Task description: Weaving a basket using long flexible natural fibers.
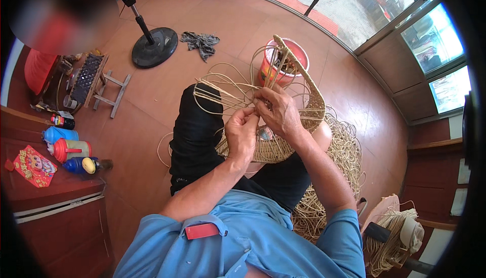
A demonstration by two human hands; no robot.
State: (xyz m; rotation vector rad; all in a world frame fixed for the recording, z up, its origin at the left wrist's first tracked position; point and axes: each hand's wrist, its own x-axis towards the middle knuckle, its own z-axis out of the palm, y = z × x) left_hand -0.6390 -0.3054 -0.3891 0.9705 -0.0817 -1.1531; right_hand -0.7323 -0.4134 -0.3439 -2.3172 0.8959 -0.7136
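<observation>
A half-round woven piece of tan straw cord rests over my lap, its rim curving up at the far right. Loose cords loop out from it to the left, above my dark trouser knee. My left hand pinches a cord with thumb and forefinger close together. Right beside it, my right hand is closed on cords at the same spot, fingertips nearly touching the left ones. The exact crossing of the cords is hidden behind the fingers.
A red bucket stands just beyond the weaving. Heaped straw cord covers the floor at my right, with another bundle near a stool. A fan base, a grey rag, a wooden bench and a cabinet with bottles are leftward.
</observation>
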